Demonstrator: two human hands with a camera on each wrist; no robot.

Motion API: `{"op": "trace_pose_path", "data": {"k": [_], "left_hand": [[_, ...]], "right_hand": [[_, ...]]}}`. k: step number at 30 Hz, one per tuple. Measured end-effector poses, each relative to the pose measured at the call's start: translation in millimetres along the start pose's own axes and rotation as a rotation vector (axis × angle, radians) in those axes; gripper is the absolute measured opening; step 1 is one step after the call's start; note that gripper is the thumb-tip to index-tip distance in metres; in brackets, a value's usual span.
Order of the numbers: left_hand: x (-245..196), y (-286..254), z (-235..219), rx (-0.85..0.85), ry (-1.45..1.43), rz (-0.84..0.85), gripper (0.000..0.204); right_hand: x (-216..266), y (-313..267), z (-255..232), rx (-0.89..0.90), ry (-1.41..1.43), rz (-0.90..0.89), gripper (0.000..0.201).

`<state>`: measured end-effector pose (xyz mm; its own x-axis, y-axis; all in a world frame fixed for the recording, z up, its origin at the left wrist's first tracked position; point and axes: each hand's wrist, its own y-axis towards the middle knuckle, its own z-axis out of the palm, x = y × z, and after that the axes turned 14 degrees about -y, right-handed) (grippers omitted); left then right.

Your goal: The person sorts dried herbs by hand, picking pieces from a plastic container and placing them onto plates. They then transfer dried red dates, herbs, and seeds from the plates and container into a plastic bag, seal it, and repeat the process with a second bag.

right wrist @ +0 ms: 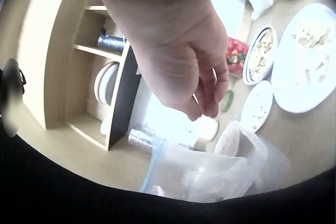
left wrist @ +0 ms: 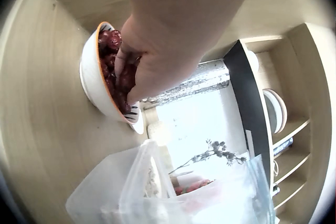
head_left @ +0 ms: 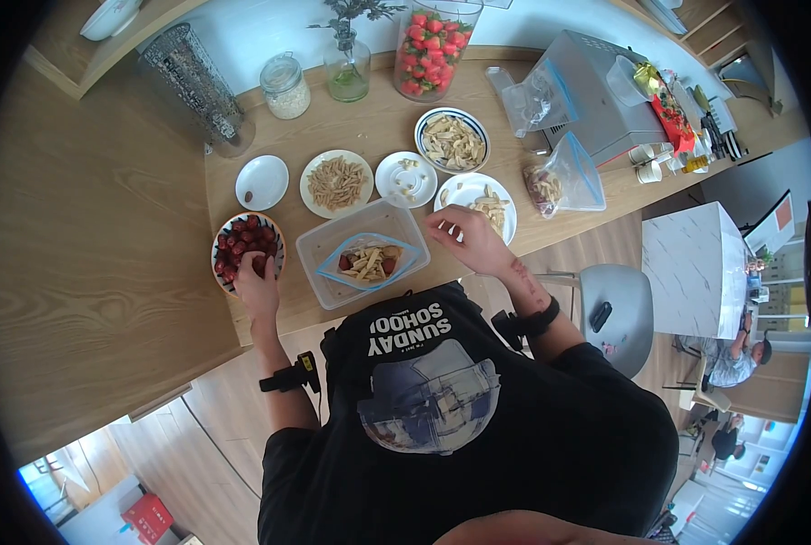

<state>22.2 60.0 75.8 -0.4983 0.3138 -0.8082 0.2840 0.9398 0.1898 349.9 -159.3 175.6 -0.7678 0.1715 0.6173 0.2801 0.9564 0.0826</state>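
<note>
My left hand (head_left: pixel 258 289) reaches into an orange-rimmed bowl (left wrist: pixel 94 83) full of dark red dates (head_left: pixel 242 238). In the left wrist view its thumb and fingers close around a date (left wrist: pixel 127 77) among the others. My right hand (head_left: pixel 471 238) hovers near the front plate (head_left: pixel 507 222) of pale sliced strips, fingers loosely bent, nothing between them in the right wrist view. Between the hands stands a clear plastic container (head_left: pixel 309 254). Inside it an unsealed zip bag (head_left: pixel 403 264) with a blue edge holds pale strips and a few red dates.
Behind the container sit a plate of thin tan pieces (head_left: pixel 336 182), a saucer with small bits (head_left: pixel 396 171), a blue-rimmed bowl of slices (head_left: pixel 453 141) and a nearly bare dish (head_left: pixel 273 173). A filled bag (head_left: pixel 573 177) lies right; a strawberry jar (head_left: pixel 434 54) and glass vase (head_left: pixel 346 77) stand behind.
</note>
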Motion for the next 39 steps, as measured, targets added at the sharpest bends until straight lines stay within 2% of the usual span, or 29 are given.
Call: {"op": "trace_pose_path", "data": {"k": [2, 4, 6, 7, 8, 9, 10, 11, 12, 13, 14, 15, 17, 20, 21, 27, 31, 33, 39], "left_hand": [[-21.1, 3.4, -9.7, -0.018, -0.079, 0.004, 0.017], [-58.9, 9.2, -18.4, -0.073, -0.117, 0.128, 0.021], [-78.9, 14.8, -19.7, -0.103, -0.152, 0.201, 0.02], [-99.3, 14.3, -21.1, -0.05, -0.369, 0.144, 0.018], [-119.3, 12.1, -21.9, 0.003, -0.584, 0.085, 0.017], [-138.8, 9.2, -20.3, -0.001, -0.585, 0.085, 0.017], [-158.9, 5.3, -17.3, 0.088, -0.677, 0.154, 0.016], [-174.6, 0.4, -15.5, 0.177, -0.767, 0.223, 0.014], [-186.3, -4.9, -15.0, 0.17, -0.767, 0.223, 0.014], [-196.5, -9.7, -14.2, 0.306, -0.724, 0.265, 0.015], [-203.2, -13.3, -12.5, 0.443, -0.681, 0.307, 0.016], [-207.5, -15.7, -10.3, 0.44, -0.683, 0.308, 0.016], [-213.4, -18.2, -6.1, 0.607, -0.541, 0.378, 0.018], [-198.8, -25.0, 14.0, 0.664, -0.532, 0.389, 0.02], [-200.6, -26.3, 14.1, 0.682, -0.52, 0.345, 0.02], [-194.8, -27.6, 18.2, 0.715, -0.48, 0.33, 0.023], [-189.0, -28.5, 20.8, 0.733, -0.505, 0.271, 0.026], [-181.0, -28.4, 25.9, 0.676, -0.432, 0.41, 0.025], [-173.2, -29.3, 25.4, 0.698, -0.38, 0.365, 0.024]], "right_hand": [[20.6, 4.1, -14.9, -0.016, 0.074, -0.04, 0.017], [37.4, 6.5, -23.3, -0.044, 0.145, -0.069, 0.017], [52.2, 12.6, -24.4, 0.12, 0.716, -0.005, 0.027], [58.0, 16.8, -24.6, 0.12, 0.716, -0.007, 0.027], [63.2, 21.2, -24.5, 0.23, 0.782, 0.013, 0.036], [67.4, 25.0, -22.8, 0.342, 0.844, 0.032, 0.045], [71.5, 27.1, -17.8, 0.347, 0.842, 0.029, 0.045], [75.5, 27.9, -10.5, 0.418, 1.069, 0.144, 0.051], [78.9, 28.2, -4.3, 0.488, 1.294, 0.265, 0.057], [81.5, 28.4, -0.4, 0.493, 1.292, 0.263, 0.057], [83.4, 28.1, 2.7, 0.545, 1.408, 0.311, 0.06], [84.0, 27.0, 5.3, 0.595, 1.524, 0.36, 0.063], [77.6, 23.3, 15.1, 0.582, 1.526, 0.363, 0.061], [67.9, 19.0, 23.5, 0.563, 1.514, 0.375, 0.056], [65.9, 17.6, 25.0, 0.559, 1.499, 0.385, 0.054], [65.9, 13.1, 22.9, 0.51, 1.438, 0.483, 0.04], [55.6, 10.3, 27.1, 0.509, 1.396, 0.443, 0.038], [56.7, 9.2, 24.9, 0.503, 1.338, 0.443, 0.037], [62.1, 9.9, 18.8, 0.525, 1.297, 0.433, 0.036]]}}
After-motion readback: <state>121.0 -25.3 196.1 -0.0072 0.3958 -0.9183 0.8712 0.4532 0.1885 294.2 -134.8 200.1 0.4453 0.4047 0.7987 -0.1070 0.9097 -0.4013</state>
